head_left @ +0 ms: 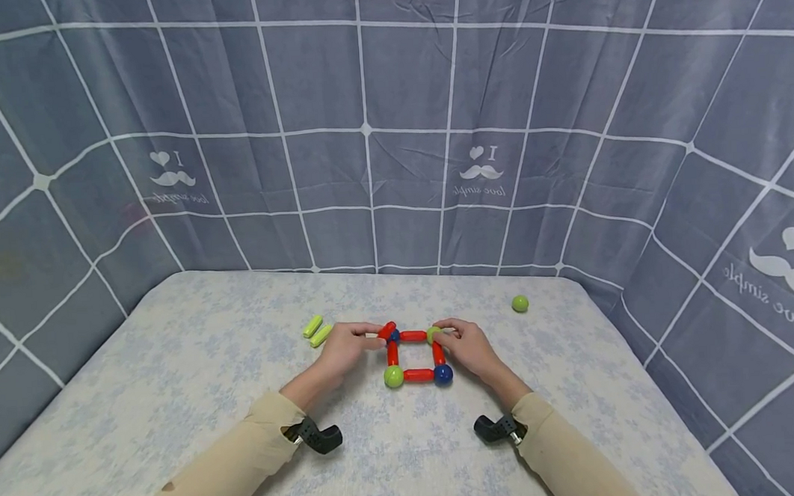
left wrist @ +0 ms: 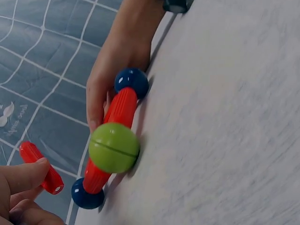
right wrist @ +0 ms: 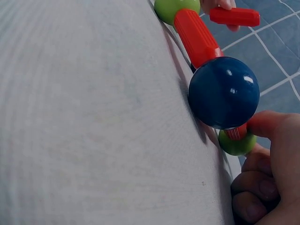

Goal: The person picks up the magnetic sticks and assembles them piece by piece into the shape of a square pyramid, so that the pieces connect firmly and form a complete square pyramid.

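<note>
A square of red rods (head_left: 419,375) joined by balls lies on the table. Its near corners are a green ball (head_left: 393,376) at left and a blue ball (head_left: 443,374) at right. My left hand (head_left: 342,350) pinches a separate red rod (left wrist: 41,168) between thumb and fingers, held raised by the far-left blue ball (left wrist: 87,193). In the right wrist view that rod (right wrist: 234,17) appears tilted off the table. With thumb and index finger my right hand (head_left: 473,349) pinches the far-right green ball (right wrist: 237,142), still part of the square.
Two yellow-green rods (head_left: 317,331) lie left of the square, beside my left hand. A loose green ball (head_left: 520,304) sits toward the table's far right. Behind the patterned tabletop (head_left: 408,457) hangs a grey-blue curtain (head_left: 325,169) with white lines.
</note>
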Available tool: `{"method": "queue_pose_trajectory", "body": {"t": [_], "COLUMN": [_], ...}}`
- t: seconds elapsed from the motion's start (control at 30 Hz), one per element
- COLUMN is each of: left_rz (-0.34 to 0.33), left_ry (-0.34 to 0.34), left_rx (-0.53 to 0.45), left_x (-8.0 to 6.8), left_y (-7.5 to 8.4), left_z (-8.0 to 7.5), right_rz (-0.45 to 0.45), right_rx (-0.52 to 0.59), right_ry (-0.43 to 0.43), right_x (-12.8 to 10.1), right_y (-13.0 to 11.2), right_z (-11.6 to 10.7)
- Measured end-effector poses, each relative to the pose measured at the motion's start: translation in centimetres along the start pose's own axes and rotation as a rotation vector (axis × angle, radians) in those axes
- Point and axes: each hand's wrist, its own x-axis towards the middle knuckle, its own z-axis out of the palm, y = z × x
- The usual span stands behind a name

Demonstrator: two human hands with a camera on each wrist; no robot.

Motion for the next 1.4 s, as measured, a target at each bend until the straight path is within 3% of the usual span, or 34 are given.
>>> {"method": "queue_pose_trajectory", "body": {"t": [0.1,0.33,0.53,0.87,1.4], "left_rz": [-0.021,-0.123,-0.168,-0.234,-0.221], "left_ry": [-0.022,-0.178,-0.254,-0.246,-0.186], "left_rx": [-0.056,-0.284,-0.344,-0.383,-0.464], "left_x": [-0.4,-1.7,-2.8,-3.3,-3.8], "left_y": [-0.1,-0.3,-0.3,-0.9,-1.5], "left_z": [0.2,0.6,1.0,1.9,1.7], "right_rz": [-0.008,-0.012,-0.012,-0.012,-0.004], "right_rx": [-0.005,-0.005,0.005,-0.009,0.0], "right_ry": [0.001,0.0,-0.003,-0.004,-0.01], "right_x": [0.0,-0.1,-0.1,-0.1,0.0], "right_y": [-0.1,-0.3,-0.2,-0.3,-0.2], "right_z": [-0.1,-0.1,-0.1,-0.1,-0.2]}}
